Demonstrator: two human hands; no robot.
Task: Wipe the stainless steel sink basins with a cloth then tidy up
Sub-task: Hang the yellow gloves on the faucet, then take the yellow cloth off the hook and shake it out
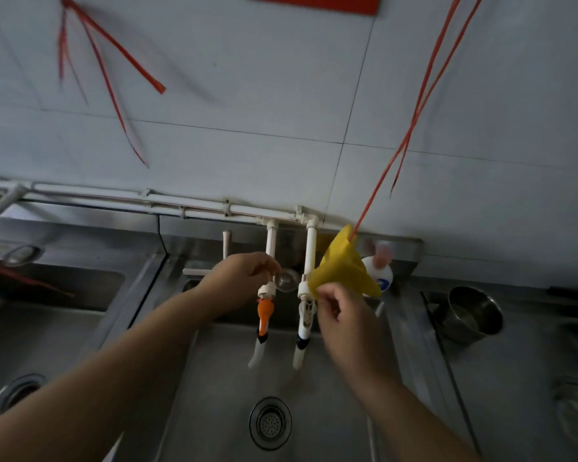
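A yellow cloth [342,266] hangs from a red string [411,128] that runs down the tiled wall. My right hand [342,315] pinches the cloth's lower left edge. My left hand [244,278] reaches to the tap with the orange handle [265,311], its fingers curled at the top of that tap. Below both hands lies the middle steel basin [227,378] with its round drain [270,423]. A second basin [47,335] sits to the left.
A second white tap [306,315] hangs beside the cloth. Behind the cloth stands a white bottle [382,275]. A steel bowl [474,315] and dark chopsticks [447,361] rest on the counter at right. White pipes [167,203] run along the wall.
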